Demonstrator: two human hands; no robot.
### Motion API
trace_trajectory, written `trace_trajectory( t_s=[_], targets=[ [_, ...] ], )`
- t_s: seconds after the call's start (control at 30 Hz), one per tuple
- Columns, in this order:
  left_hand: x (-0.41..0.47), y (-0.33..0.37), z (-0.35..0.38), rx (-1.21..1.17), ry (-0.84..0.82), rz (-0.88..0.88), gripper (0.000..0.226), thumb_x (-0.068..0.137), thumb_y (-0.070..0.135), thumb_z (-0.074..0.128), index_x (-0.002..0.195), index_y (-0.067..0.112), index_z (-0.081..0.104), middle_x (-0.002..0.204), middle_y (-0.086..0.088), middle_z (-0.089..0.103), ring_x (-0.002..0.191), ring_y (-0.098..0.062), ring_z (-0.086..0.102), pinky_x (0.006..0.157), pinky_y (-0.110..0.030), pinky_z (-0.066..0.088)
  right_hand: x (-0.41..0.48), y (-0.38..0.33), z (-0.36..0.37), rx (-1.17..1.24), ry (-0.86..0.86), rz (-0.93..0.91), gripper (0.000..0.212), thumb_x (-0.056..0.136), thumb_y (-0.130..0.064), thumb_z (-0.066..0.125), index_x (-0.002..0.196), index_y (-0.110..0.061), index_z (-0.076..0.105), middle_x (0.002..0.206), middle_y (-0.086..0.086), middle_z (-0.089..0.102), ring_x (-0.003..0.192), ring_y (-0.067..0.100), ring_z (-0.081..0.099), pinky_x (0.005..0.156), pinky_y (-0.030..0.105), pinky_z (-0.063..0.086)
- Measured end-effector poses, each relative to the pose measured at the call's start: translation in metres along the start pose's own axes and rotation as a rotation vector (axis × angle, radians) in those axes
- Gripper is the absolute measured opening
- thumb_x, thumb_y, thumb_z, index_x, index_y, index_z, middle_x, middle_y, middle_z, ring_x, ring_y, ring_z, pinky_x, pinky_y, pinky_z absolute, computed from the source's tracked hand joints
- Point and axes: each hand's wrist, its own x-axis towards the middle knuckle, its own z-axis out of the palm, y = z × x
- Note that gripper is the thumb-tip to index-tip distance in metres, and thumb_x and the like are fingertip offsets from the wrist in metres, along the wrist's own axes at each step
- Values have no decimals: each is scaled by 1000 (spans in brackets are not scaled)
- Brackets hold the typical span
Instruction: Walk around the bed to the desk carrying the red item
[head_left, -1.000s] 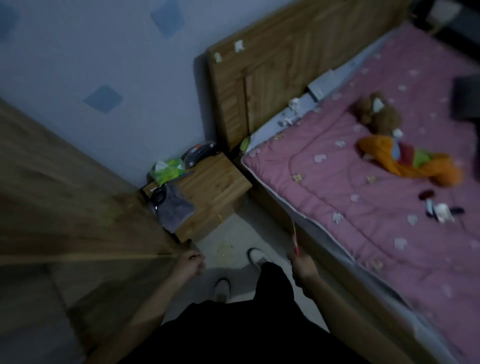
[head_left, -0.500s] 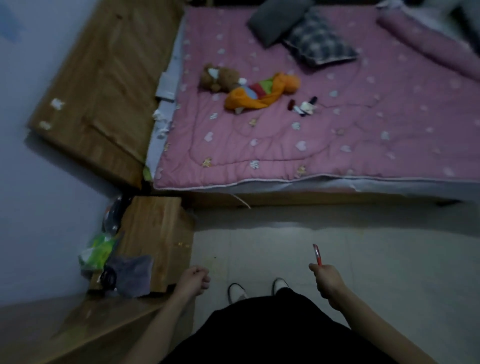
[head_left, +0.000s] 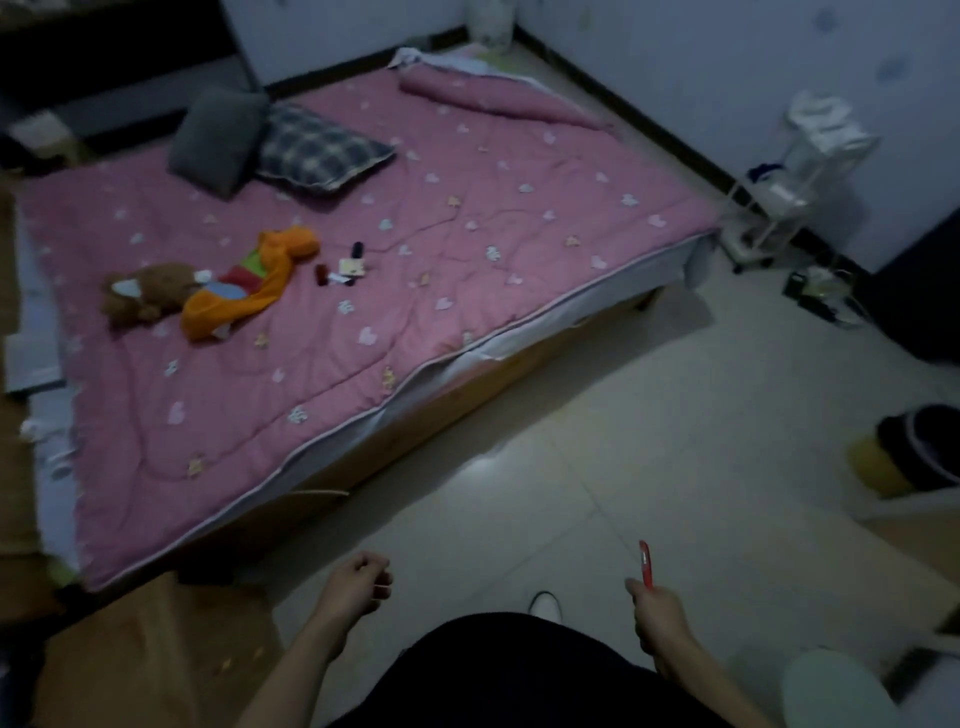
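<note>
Your right hand (head_left: 655, 613) is closed around the lower end of a thin red tool (head_left: 645, 565), and the upper part of it stands up out of your fist, a little tilted; what kind of tool it is, the dim light does not show. Your left hand (head_left: 358, 578) is to the left of this grip, well apart from it, with the fingers loosely curled and holding nothing. Between the two hands, a bit lower, the tip of a white shoe (head_left: 545, 605) shows on the pale tiled floor (head_left: 597, 441). Beyond the grip and to its left lies the bed with a pink quilt (head_left: 441, 260). On the quilt, far from both hands, are an orange plush toy (head_left: 260, 280), a brown plush toy (head_left: 150, 293) touching it, and two pillows (head_left: 317, 148).
</note>
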Motion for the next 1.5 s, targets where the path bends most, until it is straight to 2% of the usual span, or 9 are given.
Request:
trace_trajectory(
  t_s=[0.27, 0.47, 0.63, 0.77, 0.87, 1.17, 1.33, 1.43, 1.5],
  targets=[
    [5, 76, 123, 197, -91, 124, 23, 98, 18, 51, 101, -2, 61, 82, -13, 60, 67, -22, 53, 61, -30, 41, 47, 15, -82, 104, -6, 45, 31, 94, -26, 56, 68, -17, 43, 45, -1, 34, 35, 14, 30, 41, 20, 19],
    [24, 125, 188, 392, -162, 130, 20, 97, 17, 51, 97, 0, 61, 77, -10, 58, 62, -19, 49, 58, -29, 39, 55, 19, -125, 291, -34, 153, 41, 98, -46, 47, 66, -22, 37, 43, -2, 34, 34, 12, 29, 45, 18, 18],
    [49, 170, 243, 518, -232, 137, 16, 96, 17, 51, 90, 5, 59, 74, -9, 58, 60, -19, 50, 56, -28, 38, 73, 10, -150, 381, 37, 186, 42, 100, -41, 48, 66, -20, 37, 42, -3, 33, 30, 11, 28, 40, 14, 19],
    [74, 207, 285, 572, -276, 119, 18, 96, 17, 52, 95, 2, 61, 73, -9, 60, 58, -19, 51, 54, -27, 39, 104, -19, -177, 433, 68, 194, 43, 99, -40, 51, 64, -20, 38, 39, -4, 33, 27, 11, 28, 37, 14, 18],
    [98, 243, 316, 574, -307, 109, 16, 95, 19, 54, 89, 6, 61, 72, -8, 61, 57, -18, 52, 52, -26, 39, 138, -57, -206, 478, 97, 165, 41, 99, -38, 52, 64, -20, 38, 40, -4, 33, 28, 11, 27, 37, 15, 18],
    [165, 392, 431, 579, -342, 80, 16, 95, 13, 51, 88, 4, 61, 72, -12, 59, 50, -18, 49, 47, -24, 35, 239, -173, -304, 557, 160, 135, 39, 99, -30, 54, 66, -18, 39, 41, -3, 30, 30, 10, 24, 39, 15, 16],
    [177, 462, 511, 583, -376, 133, 13, 95, 12, 52, 94, 3, 62, 73, -12, 59, 53, -20, 52, 50, -24, 39, 266, -202, -350, 483, 217, 141, 39, 98, -27, 57, 64, -17, 41, 41, -3, 33, 31, 13, 28, 41, 19, 19],
    [186, 497, 560, 581, -417, 135, 13, 95, 14, 54, 90, 6, 63, 74, -12, 62, 56, -21, 55, 52, -25, 42, 286, -209, -376, 415, 264, 190, 38, 97, -27, 58, 62, -14, 49, 44, 1, 41, 36, 16, 36, 41, 23, 24],
    [192, 516, 591, 592, -432, 150, 13, 94, 14, 55, 90, 6, 64, 74, -12, 63, 57, -21, 56, 53, -25, 42, 303, -213, -394, 405, 260, 219, 38, 97, -26, 58, 62, -14, 49, 43, 1, 40, 36, 16, 36, 41, 21, 23]
  ],
)
